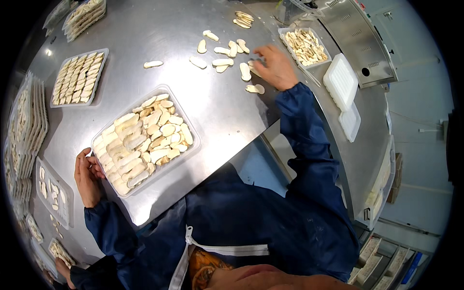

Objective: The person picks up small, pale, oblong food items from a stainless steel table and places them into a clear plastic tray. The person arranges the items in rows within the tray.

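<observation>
A clear plastic tray (197, 136) sits at a slant on the steel table before me. Its left part holds neat rows of mushroom slices (116, 145); looser, smaller pieces (166, 130) fill its right part. My left hand (88, 174) is at the tray's left edge, its curled fingers against the rim; whether they grip it I cannot tell. To the upper right, my right hand (275, 69) hovers low over the table with thumb and fingers apart. Beneath its thumb lies a partly hidden mushroom slice (252, 66). Several loose slices (222, 62) lie scattered to its left.
A tub of mushroom scraps (304, 47) and white plastic lids (340, 81) stand right. Left are a filled tray (78, 78), stacked trays (29, 119) and a sparsely filled tray (54, 192). Another person's hand (64, 270) touches a small tray, lower left. The table's edge (217, 166) runs diagonally.
</observation>
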Tool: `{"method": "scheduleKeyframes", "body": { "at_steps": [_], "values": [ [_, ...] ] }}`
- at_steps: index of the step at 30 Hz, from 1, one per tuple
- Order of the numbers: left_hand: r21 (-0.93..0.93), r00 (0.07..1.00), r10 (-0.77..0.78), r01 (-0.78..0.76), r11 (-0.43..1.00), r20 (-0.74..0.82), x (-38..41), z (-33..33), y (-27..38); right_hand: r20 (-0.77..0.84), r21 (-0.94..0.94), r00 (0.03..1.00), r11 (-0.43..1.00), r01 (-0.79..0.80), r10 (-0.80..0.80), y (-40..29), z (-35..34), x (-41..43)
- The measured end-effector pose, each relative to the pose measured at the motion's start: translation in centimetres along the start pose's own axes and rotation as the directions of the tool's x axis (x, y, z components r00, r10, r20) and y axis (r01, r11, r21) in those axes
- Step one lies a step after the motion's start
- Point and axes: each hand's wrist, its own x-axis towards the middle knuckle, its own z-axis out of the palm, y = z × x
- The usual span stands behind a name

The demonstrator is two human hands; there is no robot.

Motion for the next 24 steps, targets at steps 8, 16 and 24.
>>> {"method": "scheduleKeyframes", "body": {
  "at_steps": [8,16,24],
  "values": [
    [-0.005,1.0,-0.017,0.017,1.0,-0.006,0.1,0.3,0.3,0.065,-0.21,0.995,0.974,0.082,-0.07,-1.2,2.6,4.4],
    [-0.031,1.0,0.004,-0.004,1.0,-0.005,-0.3,0.7,0.2,-0.034,0.047,0.984,0.984,-0.175,0.176,3.4,1.6,4.1],
    [-0.056,1.0,0.007,-0.005,0.998,0.023,-0.4,0.7,0.5,0.172,-0.116,0.965,0.977,-0.179,0.197,0.8,0.6,3.1]
  ]
}}
